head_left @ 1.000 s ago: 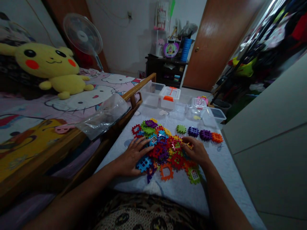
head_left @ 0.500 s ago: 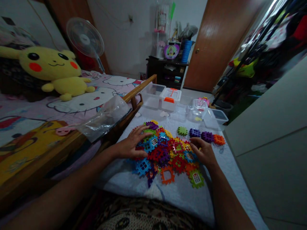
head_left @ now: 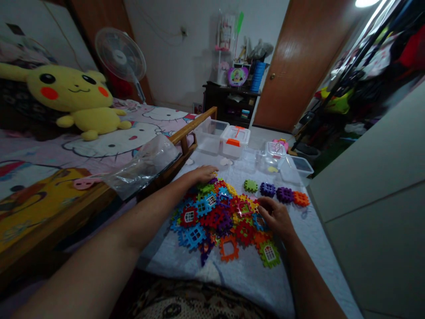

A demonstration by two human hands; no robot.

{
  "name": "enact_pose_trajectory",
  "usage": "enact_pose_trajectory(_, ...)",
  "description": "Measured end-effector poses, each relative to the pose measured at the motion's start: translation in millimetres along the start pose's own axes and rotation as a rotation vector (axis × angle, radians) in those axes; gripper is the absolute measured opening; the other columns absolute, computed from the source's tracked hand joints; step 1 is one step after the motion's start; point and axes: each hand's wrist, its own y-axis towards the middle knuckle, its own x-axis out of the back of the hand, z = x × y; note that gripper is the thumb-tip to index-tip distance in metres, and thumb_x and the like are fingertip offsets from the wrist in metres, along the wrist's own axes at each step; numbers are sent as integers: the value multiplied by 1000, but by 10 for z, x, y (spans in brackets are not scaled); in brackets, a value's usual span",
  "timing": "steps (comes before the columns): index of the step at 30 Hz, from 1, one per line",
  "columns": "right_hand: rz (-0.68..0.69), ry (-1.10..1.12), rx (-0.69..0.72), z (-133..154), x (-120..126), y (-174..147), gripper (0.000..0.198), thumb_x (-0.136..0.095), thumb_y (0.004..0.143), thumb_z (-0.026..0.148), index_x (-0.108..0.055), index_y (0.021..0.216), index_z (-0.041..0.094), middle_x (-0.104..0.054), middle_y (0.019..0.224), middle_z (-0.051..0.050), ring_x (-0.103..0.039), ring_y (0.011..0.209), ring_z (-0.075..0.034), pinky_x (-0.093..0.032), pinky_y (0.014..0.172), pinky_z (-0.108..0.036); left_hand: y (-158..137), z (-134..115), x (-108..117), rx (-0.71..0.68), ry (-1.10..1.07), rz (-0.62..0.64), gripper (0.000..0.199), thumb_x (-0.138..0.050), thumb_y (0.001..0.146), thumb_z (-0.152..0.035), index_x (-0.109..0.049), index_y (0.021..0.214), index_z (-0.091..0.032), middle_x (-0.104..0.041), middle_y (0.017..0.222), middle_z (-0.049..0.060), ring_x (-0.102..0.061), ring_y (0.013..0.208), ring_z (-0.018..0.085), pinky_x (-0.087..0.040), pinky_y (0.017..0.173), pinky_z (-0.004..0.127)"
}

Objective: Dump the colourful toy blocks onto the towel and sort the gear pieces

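A heap of colourful notched plastic building pieces lies on the pale cloth in front of me; some have window lattices. My left hand reaches over the heap's far left edge, fingers stretched out beside a yellow and a purple piece. At the heap's right side rests my right hand, its fingers loosely bent and apart, close to a blue window piece. Beyond that hand runs a row: a green piece, a dark blue piece, a purple piece and an orange piece.
Clear plastic boxes stand along the far side, one with an orange-latched lid. To the left, a wooden bed rail borders the bed, where a plastic bag and a yellow plush toy lie. A white cabinet stands at the right.
My left hand has moved away from me, from above the heap's left part to its far edge, uncovering a red window piece. My right hand has stayed almost in place.
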Motion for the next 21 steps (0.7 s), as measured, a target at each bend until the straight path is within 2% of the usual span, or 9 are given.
enact_pose_trajectory(3,0,-11,-5,6,-1,7,28,-56,83,36,-70,97,17,-72,77,-5,-63,63,-18,-48,60,-31,-37,9,19,-29,-39,-16,44,-44,89,-28,-60,126,-10,-62,132,15,-56,120,24,-40,105,33)
enact_pose_trajectory(5,0,-16,-5,8,-2,9,28,-55,83,36,-71,97,17,-71,76,-5,-62,62,-18,-47,59,-30,-73,-4,56,-51,-69,-29,40,-43,87,-26,-66,115,-9,-67,121,14,-60,112,23,-43,101,31)
enact_pose_trajectory(8,6,-20,-1,12,-5,6,28,-55,83,36,-71,96,16,-72,78,-6,-62,63,-18,-46,59,-30,-138,-29,120,-64,-116,-58,34,-46,84,-27,-71,99,-11,-69,105,11,-63,101,22,-47,93,29)
enact_pose_trajectory(10,10,-13,-1,14,-8,3,29,-54,83,36,-71,96,15,-72,80,-7,-63,64,-18,-46,60,-30,-200,-49,155,-67,-148,-84,30,-48,81,-27,-72,94,-12,-68,102,10,-64,95,22,-49,88,29)
enact_pose_trajectory(17,20,-16,3,31,0,11,30,-55,83,36,-71,96,14,-70,74,-5,-61,62,-18,-45,59,-30,-496,-152,162,-116,-277,-112,24,-49,78,-21,-68,92,-15,-66,92,6,-64,80,17,-51,75,26)
enact_pose_trajectory(21,26,-18,-5,22,-1,12,29,-55,82,36,-71,96,15,-70,75,-6,-62,62,-18,-45,59,-30,-627,-213,118,-163,-403,-147,19,-53,80,-24,-65,92,-16,-67,91,5,-64,84,17,-51,78,28)
